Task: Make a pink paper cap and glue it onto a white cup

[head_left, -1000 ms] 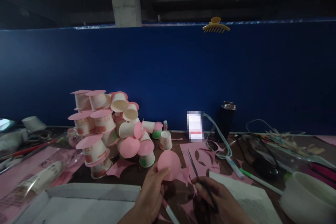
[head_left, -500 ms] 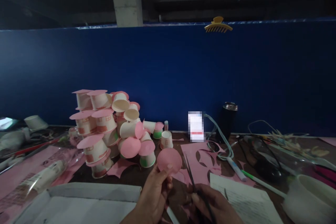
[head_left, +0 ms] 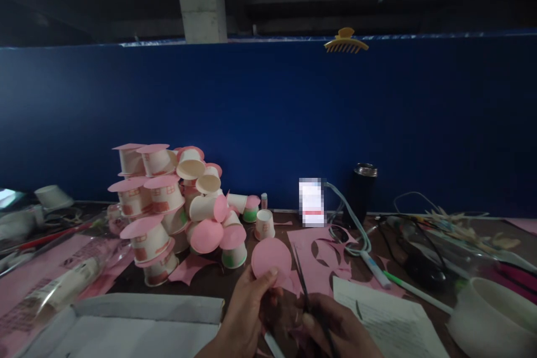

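A round pink paper disc [head_left: 271, 257] is pinched by my left hand [head_left: 247, 307], the thumb lying over its lower edge. My right hand [head_left: 333, 324] is closed around a pair of dark scissors [head_left: 302, 277]. Their blades point up and away, just right of the disc and apart from it; the handles are mostly hidden by the fingers. Beyond the disc stands a small white paper cup [head_left: 264, 226] with a printed pattern. Pink paper [head_left: 304, 240] with round holes cut in it lies behind the scissors.
Stacked paper cups [head_left: 163, 196] with pink discs rise at the left. A white box lid [head_left: 146, 330] lies front left. At the right are a written sheet [head_left: 386, 319], a black flask [head_left: 361, 193], a lit phone [head_left: 311, 198] with cable, and a white bowl-like container [head_left: 495, 319].
The left thumb has shifted slightly on the pink disc, which shows a little more fully. The scissors' blades look closer together. The view has moved slightly to the right.
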`<state>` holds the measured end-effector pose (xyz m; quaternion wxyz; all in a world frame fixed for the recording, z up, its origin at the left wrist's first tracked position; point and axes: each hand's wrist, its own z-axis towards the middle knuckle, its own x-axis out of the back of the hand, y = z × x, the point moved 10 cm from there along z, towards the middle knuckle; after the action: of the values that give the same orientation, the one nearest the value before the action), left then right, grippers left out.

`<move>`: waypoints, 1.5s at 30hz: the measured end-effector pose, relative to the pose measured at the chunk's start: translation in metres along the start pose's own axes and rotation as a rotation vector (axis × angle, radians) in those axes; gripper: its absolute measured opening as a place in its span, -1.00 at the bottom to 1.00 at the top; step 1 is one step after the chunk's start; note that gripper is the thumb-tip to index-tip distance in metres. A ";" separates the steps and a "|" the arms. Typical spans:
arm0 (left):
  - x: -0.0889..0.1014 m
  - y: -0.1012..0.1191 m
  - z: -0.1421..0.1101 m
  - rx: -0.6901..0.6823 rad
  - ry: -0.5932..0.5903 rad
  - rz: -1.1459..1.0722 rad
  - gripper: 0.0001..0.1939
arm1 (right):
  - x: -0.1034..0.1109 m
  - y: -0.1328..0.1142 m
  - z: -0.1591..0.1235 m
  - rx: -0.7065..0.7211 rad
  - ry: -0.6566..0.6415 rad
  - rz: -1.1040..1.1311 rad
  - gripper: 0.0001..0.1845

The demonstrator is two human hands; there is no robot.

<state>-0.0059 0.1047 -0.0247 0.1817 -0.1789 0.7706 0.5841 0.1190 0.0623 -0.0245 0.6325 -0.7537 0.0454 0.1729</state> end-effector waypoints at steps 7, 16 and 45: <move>-0.006 0.008 -0.005 -0.056 -0.015 0.090 -0.68 | 0.009 -0.005 0.000 0.069 0.080 -0.122 -0.53; -0.007 0.007 -0.006 -0.034 -0.011 0.113 -0.66 | 0.010 -0.021 -0.004 0.132 0.113 -0.227 -0.50; -0.013 0.003 -0.006 -0.015 -0.062 0.093 -0.66 | 0.011 -0.030 -0.006 0.085 0.175 -0.256 -0.60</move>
<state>0.0034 0.1006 -0.0145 0.1765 -0.1261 0.7676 0.6031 0.1396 0.0636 0.0012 0.6741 -0.7382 0.0111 0.0222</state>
